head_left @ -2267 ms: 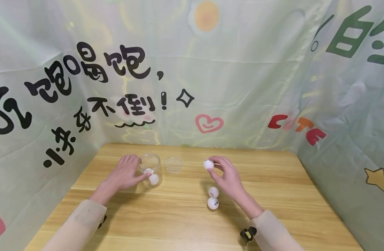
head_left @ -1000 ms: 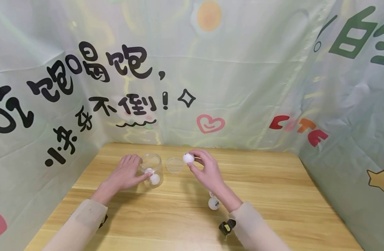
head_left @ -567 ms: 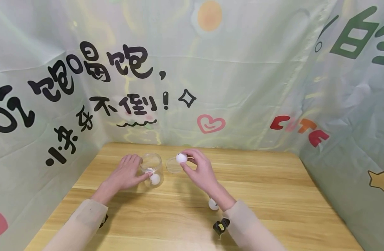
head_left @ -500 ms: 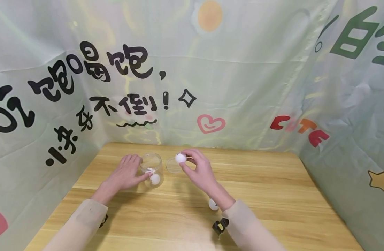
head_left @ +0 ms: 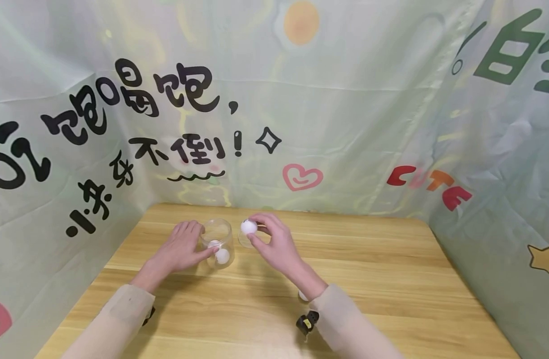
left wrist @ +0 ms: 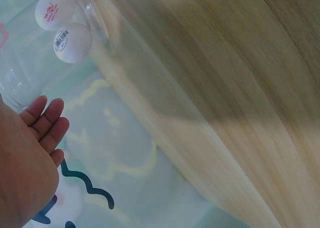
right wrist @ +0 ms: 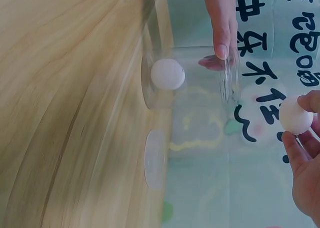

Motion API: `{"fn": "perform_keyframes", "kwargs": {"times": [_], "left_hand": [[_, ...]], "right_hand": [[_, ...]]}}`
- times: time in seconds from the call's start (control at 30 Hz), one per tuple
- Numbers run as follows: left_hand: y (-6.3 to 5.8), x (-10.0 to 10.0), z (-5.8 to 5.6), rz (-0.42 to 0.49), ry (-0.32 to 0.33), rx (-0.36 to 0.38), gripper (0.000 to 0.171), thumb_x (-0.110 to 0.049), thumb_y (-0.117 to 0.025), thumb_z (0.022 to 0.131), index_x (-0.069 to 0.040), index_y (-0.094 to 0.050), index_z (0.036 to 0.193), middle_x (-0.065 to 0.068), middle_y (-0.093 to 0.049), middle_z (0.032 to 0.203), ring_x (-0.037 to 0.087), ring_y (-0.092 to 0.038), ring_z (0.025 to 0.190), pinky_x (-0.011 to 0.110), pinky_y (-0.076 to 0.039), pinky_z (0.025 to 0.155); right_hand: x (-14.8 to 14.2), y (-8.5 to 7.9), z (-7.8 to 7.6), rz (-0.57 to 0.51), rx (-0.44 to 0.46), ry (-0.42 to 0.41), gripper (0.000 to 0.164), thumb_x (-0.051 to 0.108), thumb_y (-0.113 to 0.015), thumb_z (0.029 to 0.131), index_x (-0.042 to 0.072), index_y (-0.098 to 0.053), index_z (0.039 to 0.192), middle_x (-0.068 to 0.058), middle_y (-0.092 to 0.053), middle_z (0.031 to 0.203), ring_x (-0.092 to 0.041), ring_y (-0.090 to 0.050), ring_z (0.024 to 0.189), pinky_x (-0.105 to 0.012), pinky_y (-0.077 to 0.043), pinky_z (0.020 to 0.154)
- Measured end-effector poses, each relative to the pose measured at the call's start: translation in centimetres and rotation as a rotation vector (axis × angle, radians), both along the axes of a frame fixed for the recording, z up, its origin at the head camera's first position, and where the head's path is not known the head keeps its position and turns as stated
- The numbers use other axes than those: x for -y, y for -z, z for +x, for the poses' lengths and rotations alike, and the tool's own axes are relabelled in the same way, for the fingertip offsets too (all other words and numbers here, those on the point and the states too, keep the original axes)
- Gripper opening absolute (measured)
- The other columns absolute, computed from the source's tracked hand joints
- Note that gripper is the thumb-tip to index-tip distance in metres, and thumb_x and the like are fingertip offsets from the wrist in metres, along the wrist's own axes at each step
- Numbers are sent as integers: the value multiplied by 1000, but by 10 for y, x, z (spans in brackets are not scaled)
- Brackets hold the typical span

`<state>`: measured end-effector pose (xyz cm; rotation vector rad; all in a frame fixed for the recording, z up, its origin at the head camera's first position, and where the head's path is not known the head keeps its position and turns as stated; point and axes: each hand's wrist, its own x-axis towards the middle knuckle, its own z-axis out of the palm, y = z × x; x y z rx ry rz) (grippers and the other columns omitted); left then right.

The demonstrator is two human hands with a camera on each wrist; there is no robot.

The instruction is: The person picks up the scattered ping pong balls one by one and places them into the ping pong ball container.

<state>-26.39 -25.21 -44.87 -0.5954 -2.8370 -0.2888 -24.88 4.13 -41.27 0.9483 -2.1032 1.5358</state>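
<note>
Your right hand (head_left: 274, 245) has the held ball (head_left: 248, 227) pinched between thumb and fingertips, raised off the tabletop (head_left: 368, 269), just right of the jar (head_left: 230, 243) and apart from its rim. Your left hand (head_left: 178, 249) grips the jar from the left, thumb across the near wall, fingers round the far side. Jar's upright, mouth up, two balls (head_left: 222, 256) inside; your left thumb partly covers one in the head view. Left wrist view shows red print on one, dark print on the other. Clear lid (head_left: 245, 240) lies on the tabletop just right of the jar; held ball and right hand block part of it. Loose ball (head_left: 303, 296) sits nearer you, mostly hidden behind your right forearm. Printed backdrop (head_left: 368, 124) rises behind the tabletop's far edge.
</note>
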Motion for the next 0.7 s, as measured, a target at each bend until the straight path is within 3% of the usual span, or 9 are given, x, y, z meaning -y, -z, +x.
{"fn": "perform_keyframes", "kwargs": {"times": [0.17, 0.7], "left_hand": [[0, -1, 0, 1, 2, -9, 70, -67, -59, 95, -1, -56, 116, 8, -53, 105, 34, -49, 108, 55, -38, 104], [0, 0, 0, -9, 4, -26, 68, -67, -61, 94, -2, -55, 114, 6, -53, 104, 30, -47, 101, 50, -39, 97]], "right_hand": [[8, -1, 0, -14, -7, -20, 35, -7, -77, 89, -4, -67, 122, -18, -66, 123, -32, -68, 112, -35, -57, 95], [29, 5, -1, 50, 15, -30, 35, -6, -77, 89, -4, -65, 122, -17, -64, 125, -29, -67, 115, -24, -54, 97]]}}
